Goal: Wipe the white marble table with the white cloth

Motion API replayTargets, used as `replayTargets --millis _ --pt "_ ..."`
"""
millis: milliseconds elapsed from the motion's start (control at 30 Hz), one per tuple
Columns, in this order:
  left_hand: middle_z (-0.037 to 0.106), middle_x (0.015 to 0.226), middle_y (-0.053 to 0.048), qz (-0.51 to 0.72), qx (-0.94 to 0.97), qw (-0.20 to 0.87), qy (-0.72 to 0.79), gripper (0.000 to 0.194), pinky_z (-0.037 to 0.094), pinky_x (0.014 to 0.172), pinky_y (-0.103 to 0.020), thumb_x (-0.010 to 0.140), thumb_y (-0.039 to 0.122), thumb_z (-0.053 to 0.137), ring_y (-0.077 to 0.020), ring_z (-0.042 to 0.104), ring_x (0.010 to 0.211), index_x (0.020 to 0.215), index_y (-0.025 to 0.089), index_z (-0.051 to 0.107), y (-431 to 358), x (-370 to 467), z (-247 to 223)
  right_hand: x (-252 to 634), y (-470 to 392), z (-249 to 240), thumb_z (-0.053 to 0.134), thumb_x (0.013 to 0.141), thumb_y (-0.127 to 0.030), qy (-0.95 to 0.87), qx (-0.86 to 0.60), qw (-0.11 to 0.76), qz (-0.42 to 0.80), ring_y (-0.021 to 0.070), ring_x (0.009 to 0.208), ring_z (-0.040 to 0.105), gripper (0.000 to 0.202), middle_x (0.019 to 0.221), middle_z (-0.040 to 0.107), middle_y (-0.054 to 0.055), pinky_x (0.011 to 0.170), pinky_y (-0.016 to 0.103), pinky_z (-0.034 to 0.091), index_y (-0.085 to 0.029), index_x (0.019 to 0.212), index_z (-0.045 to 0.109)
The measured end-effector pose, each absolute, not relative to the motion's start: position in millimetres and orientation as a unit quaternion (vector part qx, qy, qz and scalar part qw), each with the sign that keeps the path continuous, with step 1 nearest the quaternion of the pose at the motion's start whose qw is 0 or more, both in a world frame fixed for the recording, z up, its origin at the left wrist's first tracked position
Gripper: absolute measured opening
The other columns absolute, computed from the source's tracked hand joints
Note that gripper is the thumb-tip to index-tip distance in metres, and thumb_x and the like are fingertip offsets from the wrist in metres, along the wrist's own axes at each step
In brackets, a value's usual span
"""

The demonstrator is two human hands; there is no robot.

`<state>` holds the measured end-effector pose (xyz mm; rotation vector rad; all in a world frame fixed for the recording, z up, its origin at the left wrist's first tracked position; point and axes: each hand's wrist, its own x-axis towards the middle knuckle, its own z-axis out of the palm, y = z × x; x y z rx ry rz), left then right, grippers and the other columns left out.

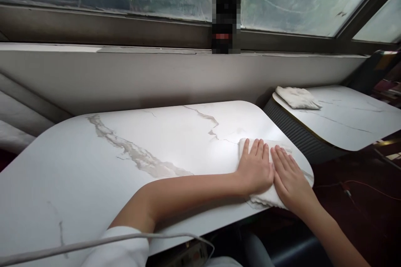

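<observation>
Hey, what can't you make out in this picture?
All in the head view:
Middle of the rectangular white cloth: hidden under the left hand and right hand.
Dark item at the grey window frame: pixelated.
Scene outside: blurred by hazy window glass.
Box-like object below the white marbled tabletop: shadowed, cut off by the bottom edge.

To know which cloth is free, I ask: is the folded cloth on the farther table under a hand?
No, both hands press on the other cloth, on the nearer table.
</observation>
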<state>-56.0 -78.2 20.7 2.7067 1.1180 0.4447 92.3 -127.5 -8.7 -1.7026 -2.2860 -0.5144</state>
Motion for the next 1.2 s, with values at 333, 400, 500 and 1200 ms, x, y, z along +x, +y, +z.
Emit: replayTargets --millis 333,400,500,1200 --pt "0.032 0.150 -0.010 0.149 0.860 0.061 0.484 0.053 0.009 0.116 -0.041 0.095 0.029 0.021 -0.0180 0.024 0.139 0.143 0.009 0.033 40.8 -104.2 14.2 39.5 24.3 -11.6 0.022 0.092 -0.024 -0.798 -0.578 0.102 -0.136 0.0301 0.136 0.032 0.057 0.145 0.039 0.020 0.107 0.050 0.032 -0.003 0.145 0.028" --pt "0.033 0.149 -0.010 0.157 0.841 0.049 0.516 0.052 0.010 0.116 -0.042 0.095 0.028 0.021 -0.0184 0.025 0.139 0.142 0.009 0.034 70.3 -109.8 13.1 32.1 63.0 -8.1 0.023 0.092 -0.024 -0.817 -0.553 0.103 -0.123 0.0290 0.136 0.031 0.056 0.145 0.038 0.020 0.107 0.050 0.031 -0.003 0.142 0.033" --pt "0.034 0.148 -0.012 0.172 0.813 0.033 0.556 0.053 0.010 0.115 -0.043 0.095 0.027 0.022 -0.0195 0.026 0.139 0.142 0.007 0.034 102.1 -114.1 10.6 24.7 105.2 -2.4 0.023 0.092 -0.024 -0.837 -0.527 0.103 -0.102 0.0265 0.136 0.031 0.055 0.146 0.037 0.018 0.108 0.048 0.030 -0.005 0.141 0.036" --pt "0.024 0.151 -0.018 0.116 0.901 0.048 0.415 0.056 0.006 0.115 -0.052 0.097 0.030 0.019 -0.0297 0.014 0.141 0.144 0.000 0.026 -106.5 -165.1 25.2 -13.7 -134.6 7.3 0.029 0.089 -0.019 -0.859 -0.475 0.119 -0.149 0.0302 0.140 0.019 0.071 0.152 0.024 0.017 0.107 0.054 0.033 -0.006 0.148 -0.009"
